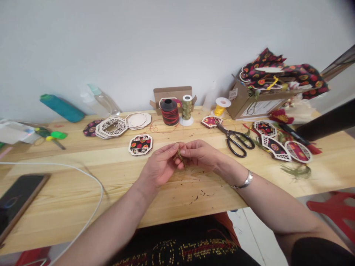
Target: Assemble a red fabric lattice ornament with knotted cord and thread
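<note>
Both hands meet over the middle of the wooden table, fingertips pinched together. Between them is a small bundle of olive-green thread point(179, 158), its lower end hanging free. My left hand point(161, 162) grips it from the left, and my right hand point(200, 153) from the right; the fingers cover most of it. Left of my hands lies an octagonal wooden-framed piece with patterned fabric point(140, 145). Behind them stand a spool of olive-green thread point(187, 108) and a cone of dark red and black cord point(170, 112). Black-handled scissors point(235, 139) lie to the right.
Wooden frames point(112, 127) are stacked at back left, near a teal thread cone point(62, 108). A phone point(20, 203) and white cable point(94, 177) lie left. A cardboard box point(256, 99) holding fabric stands back right, with finished-looking ornaments point(274, 147) before it. Dark scraps dot the table front.
</note>
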`<move>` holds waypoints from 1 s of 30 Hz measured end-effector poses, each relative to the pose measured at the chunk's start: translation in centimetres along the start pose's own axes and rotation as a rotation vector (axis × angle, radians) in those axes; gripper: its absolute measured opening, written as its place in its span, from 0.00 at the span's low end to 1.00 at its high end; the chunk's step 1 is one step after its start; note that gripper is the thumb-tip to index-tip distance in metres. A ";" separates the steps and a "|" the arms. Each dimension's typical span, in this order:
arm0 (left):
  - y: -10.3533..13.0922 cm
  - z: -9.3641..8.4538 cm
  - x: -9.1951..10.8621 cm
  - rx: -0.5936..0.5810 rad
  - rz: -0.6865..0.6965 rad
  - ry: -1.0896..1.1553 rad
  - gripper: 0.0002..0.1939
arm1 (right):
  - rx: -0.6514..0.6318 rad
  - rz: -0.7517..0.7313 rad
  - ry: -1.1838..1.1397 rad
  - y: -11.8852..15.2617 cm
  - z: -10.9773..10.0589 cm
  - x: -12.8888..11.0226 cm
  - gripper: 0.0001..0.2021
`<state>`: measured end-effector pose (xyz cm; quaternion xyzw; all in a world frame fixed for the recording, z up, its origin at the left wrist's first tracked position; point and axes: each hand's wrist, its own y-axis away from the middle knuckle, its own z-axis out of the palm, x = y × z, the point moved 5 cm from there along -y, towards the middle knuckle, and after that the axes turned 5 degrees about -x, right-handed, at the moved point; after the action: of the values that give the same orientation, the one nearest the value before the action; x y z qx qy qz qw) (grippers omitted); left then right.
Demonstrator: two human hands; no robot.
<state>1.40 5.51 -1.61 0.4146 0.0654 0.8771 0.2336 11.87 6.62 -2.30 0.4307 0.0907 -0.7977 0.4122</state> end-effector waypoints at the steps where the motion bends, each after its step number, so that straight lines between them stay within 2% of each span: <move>1: 0.0 0.1 0.0 -0.011 0.002 -0.002 0.11 | 0.006 0.002 0.003 0.0 0.0 0.0 0.18; 6: 0.1 0.3 0.2 -0.060 0.033 -0.005 0.12 | 0.013 -0.011 0.045 0.0 0.0 -0.3 0.19; 17: 0.1 0.2 0.8 -0.033 0.132 0.016 0.10 | 0.076 -0.110 0.162 -0.2 -0.3 -0.9 0.20; 21: 0.2 -0.1 1.1 0.034 0.198 0.001 0.08 | 0.174 -0.175 0.376 0.1 -0.9 -2.0 0.17; 23: 0.4 -0.1 1.2 0.065 0.230 -0.060 0.07 | 0.279 -0.229 0.531 0.4 -1.4 -2.8 0.13; 26: 0.6 -0.1 1.2 0.088 0.253 -0.176 0.08 | 0.444 -0.383 0.734 1.3 -1.9 -4.4 0.08; 28: 0.7 0.0 1.1 0.079 0.255 -0.258 0.08 | 0.435 -0.470 0.801 1.7 -1.7 -5.2 0.07; 30: 0.8 0.1 1.0 0.059 0.243 -0.339 0.08 | 0.345 -0.494 0.826 2.0 -1.3 -5.7 0.06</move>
<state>0.68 5.27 -0.64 0.5677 0.0004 0.8142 0.1214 15.74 9.28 1.68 0.7377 0.2122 -0.6378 0.0639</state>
